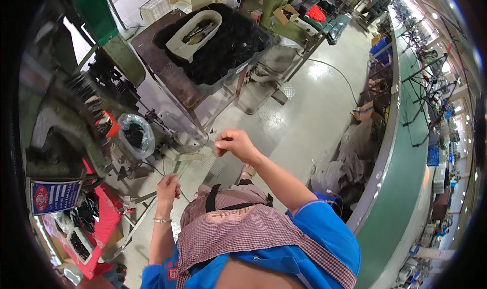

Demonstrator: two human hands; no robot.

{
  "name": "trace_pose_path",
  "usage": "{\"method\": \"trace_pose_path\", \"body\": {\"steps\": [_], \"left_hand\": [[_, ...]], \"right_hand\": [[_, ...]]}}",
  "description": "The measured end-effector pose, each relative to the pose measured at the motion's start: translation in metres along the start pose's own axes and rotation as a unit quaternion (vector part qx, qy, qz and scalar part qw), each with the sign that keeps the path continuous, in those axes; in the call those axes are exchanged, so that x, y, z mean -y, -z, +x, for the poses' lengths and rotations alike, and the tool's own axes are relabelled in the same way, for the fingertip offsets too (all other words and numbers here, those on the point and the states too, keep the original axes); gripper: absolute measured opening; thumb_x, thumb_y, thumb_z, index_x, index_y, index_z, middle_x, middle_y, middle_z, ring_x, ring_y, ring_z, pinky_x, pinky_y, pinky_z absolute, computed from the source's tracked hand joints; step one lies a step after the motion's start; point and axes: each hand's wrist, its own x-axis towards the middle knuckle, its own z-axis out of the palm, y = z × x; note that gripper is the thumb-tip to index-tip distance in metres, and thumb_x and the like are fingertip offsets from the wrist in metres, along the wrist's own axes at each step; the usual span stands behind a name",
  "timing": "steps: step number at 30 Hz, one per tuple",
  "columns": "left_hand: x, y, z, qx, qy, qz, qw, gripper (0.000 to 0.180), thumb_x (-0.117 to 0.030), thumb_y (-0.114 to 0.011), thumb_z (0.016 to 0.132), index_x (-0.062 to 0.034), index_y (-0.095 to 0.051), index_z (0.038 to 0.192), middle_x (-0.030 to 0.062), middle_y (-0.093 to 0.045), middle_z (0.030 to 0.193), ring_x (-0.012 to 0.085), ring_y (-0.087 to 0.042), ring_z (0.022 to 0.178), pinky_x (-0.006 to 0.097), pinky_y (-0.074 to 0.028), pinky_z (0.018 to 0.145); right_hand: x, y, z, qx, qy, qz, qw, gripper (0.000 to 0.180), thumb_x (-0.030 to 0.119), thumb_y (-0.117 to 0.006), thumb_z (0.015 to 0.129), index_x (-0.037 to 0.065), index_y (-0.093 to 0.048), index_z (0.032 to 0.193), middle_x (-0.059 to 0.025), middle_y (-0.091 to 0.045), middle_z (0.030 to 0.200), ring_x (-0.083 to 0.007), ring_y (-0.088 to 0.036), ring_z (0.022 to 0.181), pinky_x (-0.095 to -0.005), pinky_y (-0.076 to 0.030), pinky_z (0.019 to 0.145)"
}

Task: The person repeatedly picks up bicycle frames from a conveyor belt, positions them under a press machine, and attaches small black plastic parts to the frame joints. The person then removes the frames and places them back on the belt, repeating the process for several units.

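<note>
My right hand [234, 144] is raised in front of my body, its fingers curled into a fist with nothing showing in them. Lower and to the left, my left hand [168, 187] hangs with its fingers curled in, touching nothing. Beyond both hands stands a brown worktable [152, 50]. A large black plastic tub [248, 60] on it is full of dark parts. Across the tub's left side lies a cream-coloured scoop-shaped container [177, 46], with several metal pieces inside. Closest to my left hand is a green machine with a clear bag [147, 142] of black parts.
A long green conveyor belt [395, 208] runs along the right. Cloth-covered sacks [350, 157] lie beneath its edge. A red-lined box [104, 213] with black parts stands at the lower left. Another green machine [264, 5] stands behind the table, and a cable [340, 73] crosses the floor.
</note>
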Motion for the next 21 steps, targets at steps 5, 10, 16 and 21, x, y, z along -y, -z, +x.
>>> {"method": "trace_pose_path", "body": {"steps": [5,10,16,21], "left_hand": [[-0.085,-0.12,0.032,0.089,-0.109,0.087,0.986,0.023,-0.013,-0.059,0.09,0.0025,-0.06,0.107,0.0033,-0.059,0.071,0.0086,-0.053,0.05,0.024,-0.041,0.043],[-0.185,-0.2,0.083,0.111,-0.234,0.147,0.955,0.019,-0.01,-0.059,0.089,0.0009,-0.061,0.104,0.0019,-0.06,0.073,0.0065,-0.052,0.052,0.023,-0.043,0.045],[-0.281,-0.273,0.182,0.096,-0.268,0.165,0.944,0.017,-0.007,-0.058,0.088,0.0019,-0.063,0.102,0.0023,-0.061,0.075,0.0071,-0.056,0.058,0.022,-0.045,0.047],[-0.337,-0.337,0.277,0.044,-0.499,0.283,0.818,0.02,-0.004,-0.063,0.079,-0.0021,-0.066,0.099,0.0103,-0.063,0.09,0.022,-0.063,0.077,0.032,-0.051,0.071]], "right_hand": [[-0.001,0.087,-0.028,-0.011,-0.046,-0.006,0.999,0.009,0.007,-0.066,0.084,-0.001,-0.063,0.086,-0.0042,-0.062,0.071,-0.0126,-0.062,0.062,-0.0264,-0.051,0.058],[-0.002,0.161,-0.061,-0.043,-0.082,0.02,0.995,0.008,0.006,-0.066,0.084,-0.001,-0.062,0.086,-0.0034,-0.061,0.071,-0.0121,-0.061,0.061,-0.0259,-0.051,0.056],[0.001,0.228,-0.084,-0.118,-0.073,0.063,0.988,0.006,0.001,-0.065,0.082,-0.001,-0.062,0.086,-0.0052,-0.062,0.073,-0.0138,-0.061,0.06,-0.0266,-0.051,0.055],[0.019,0.292,-0.095,-0.192,-0.067,0.078,0.976,0.004,-0.001,-0.065,0.082,-0.001,-0.062,0.085,-0.0061,-0.062,0.073,-0.0159,-0.061,0.06,-0.0286,-0.053,0.057]]}}
